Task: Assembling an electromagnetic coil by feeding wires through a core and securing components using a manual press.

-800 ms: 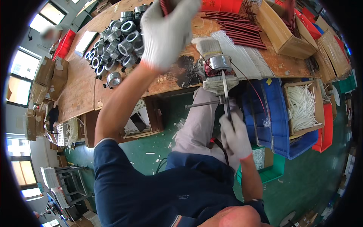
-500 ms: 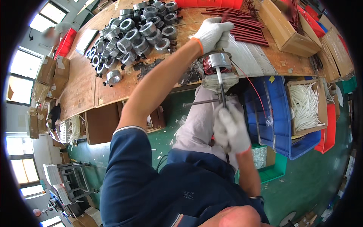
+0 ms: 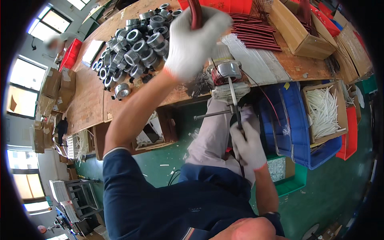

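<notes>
My left hand (image 3: 192, 42), in a white glove, is raised over the wooden workbench (image 3: 92, 100) and is closed around a dark red strip (image 3: 195, 16) that sticks up from the fist. Just right of it a motor stator with copper-red windings (image 3: 226, 74) sits at the bench's front edge, wrapped below in white material. A thin metal rod (image 3: 233, 100) runs down from the stator to my right hand (image 3: 248, 146), also gloved, which grips the rod's lower end above my lap. A red wire (image 3: 266, 100) trails from the stator to the right.
Several grey metal ring cores (image 3: 136, 44) are heaped on the bench at the left. More dark red strips (image 3: 256, 30) and white sleeves (image 3: 256, 64) lie to the right. A cardboard box of white tubes (image 3: 324, 112) sits in blue bins (image 3: 288, 132); red crates (image 3: 228, 5) stand behind.
My left hand has lifted off the stator and moved up and left, now holding a dark red strip. My right hand has kept its grip on the rod.
</notes>
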The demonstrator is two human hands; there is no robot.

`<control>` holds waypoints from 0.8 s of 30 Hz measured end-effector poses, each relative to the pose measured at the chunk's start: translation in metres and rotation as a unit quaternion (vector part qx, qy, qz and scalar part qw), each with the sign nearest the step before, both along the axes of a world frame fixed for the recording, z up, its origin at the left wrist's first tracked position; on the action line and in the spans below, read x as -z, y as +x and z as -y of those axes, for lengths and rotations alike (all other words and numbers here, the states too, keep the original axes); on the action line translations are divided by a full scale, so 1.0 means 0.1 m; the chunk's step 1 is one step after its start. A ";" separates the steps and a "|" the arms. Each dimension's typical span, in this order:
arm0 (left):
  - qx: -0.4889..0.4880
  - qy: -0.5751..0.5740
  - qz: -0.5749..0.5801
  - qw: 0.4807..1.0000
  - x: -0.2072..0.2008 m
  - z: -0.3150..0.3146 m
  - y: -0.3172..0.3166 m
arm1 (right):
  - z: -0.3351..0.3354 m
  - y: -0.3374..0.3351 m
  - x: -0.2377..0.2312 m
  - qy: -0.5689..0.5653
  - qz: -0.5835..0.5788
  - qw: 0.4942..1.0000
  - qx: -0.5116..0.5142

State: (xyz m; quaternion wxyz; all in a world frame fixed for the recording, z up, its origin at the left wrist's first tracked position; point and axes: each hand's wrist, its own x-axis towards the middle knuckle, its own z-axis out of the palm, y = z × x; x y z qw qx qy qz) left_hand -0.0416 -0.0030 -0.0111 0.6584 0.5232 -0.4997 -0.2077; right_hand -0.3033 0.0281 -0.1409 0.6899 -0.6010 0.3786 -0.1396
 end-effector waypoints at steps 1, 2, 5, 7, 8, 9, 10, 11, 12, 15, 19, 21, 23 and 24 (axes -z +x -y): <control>-0.022 0.039 -0.076 0.996 0.00 0.26 0.17 | 0.16 0.14 -0.07 0.010 0.005 1.000 -0.012; -0.001 0.071 -0.134 0.988 0.15 0.53 0.35 | 0.31 0.26 -0.20 0.011 0.007 0.999 -0.034; 0.091 0.195 -0.274 0.937 0.77 0.93 0.34 | 0.52 0.39 -0.26 0.027 0.019 0.998 -0.062; 0.214 0.183 -0.269 0.921 0.78 1.01 0.46 | 0.37 0.31 -0.16 0.187 0.179 0.965 -0.034; 0.185 0.175 -0.238 0.937 0.83 0.94 0.39 | 0.12 0.21 -0.09 0.177 0.150 0.973 -0.006; 0.160 0.170 -0.208 0.950 0.75 0.85 0.19 | -0.08 0.05 -0.03 0.074 0.111 0.991 0.022; 0.115 0.123 -0.125 0.978 0.69 0.76 0.23 | -0.35 -0.30 0.26 -0.024 -0.015 0.998 -0.050; 0.003 0.051 0.192 0.980 0.66 0.61 0.38 | -0.66 -0.55 0.14 0.103 0.045 0.994 -0.006; -0.067 0.005 0.401 0.914 0.49 0.26 0.22 | -0.92 -0.82 -0.02 0.224 0.101 0.968 0.043; 0.268 0.009 0.561 0.783 0.23 -0.33 -0.27 | -1.16 -1.30 0.14 0.120 -0.035 0.992 -0.001; 0.284 -0.069 0.463 0.837 -0.06 -0.53 -0.54 | -0.64 -0.79 0.08 -0.011 -0.009 1.000 0.016; 0.060 -0.137 0.385 0.911 -0.09 -0.27 -0.34 | -0.33 -0.39 0.09 0.023 0.021 1.000 -0.003; 0.006 0.046 0.038 0.998 -0.23 0.08 -0.17 | -0.02 -0.07 0.10 0.006 0.034 0.999 -0.024; 0.006 0.053 -0.033 0.998 -0.10 0.37 0.10 | 0.16 0.11 0.01 0.007 0.043 0.998 -0.048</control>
